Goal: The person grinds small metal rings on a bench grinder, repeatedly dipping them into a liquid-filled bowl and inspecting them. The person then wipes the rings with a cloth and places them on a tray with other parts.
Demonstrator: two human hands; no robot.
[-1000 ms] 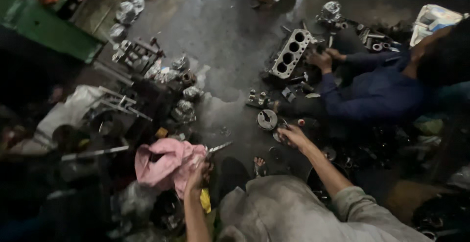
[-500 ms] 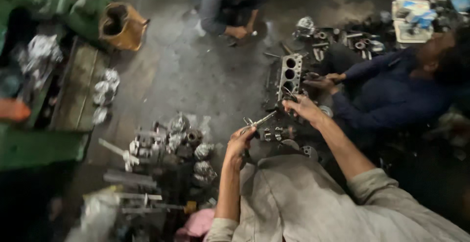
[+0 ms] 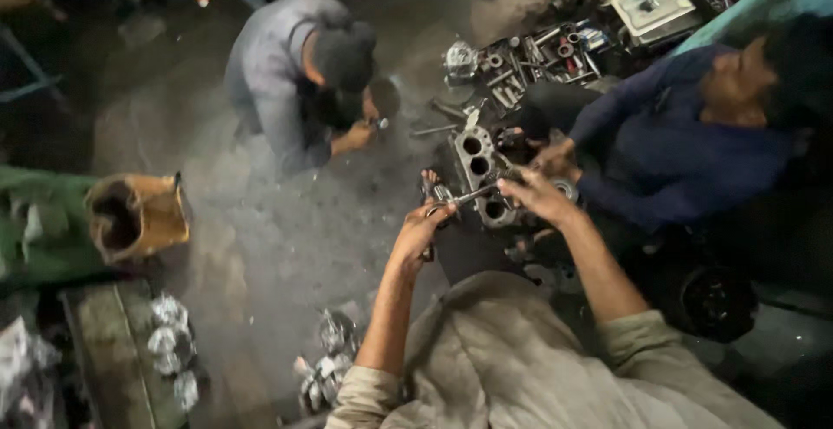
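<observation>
Blurring tool (image 3: 473, 196) between hands' fingers (image 3: 438, 215)

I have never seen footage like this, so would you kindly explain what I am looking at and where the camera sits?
No machine here: the camera is worn on a person's head and looks down at their own two bare hands and the floor. The left hand and right hand together hold a slim metal tool over an engine block with round bores. Two other people work nearby: one in blue on the right, with a hand at the block, and one in grey crouching beyond. The grey floor carries scattered metal parts, and a tan bucket stands on the left.
</observation>
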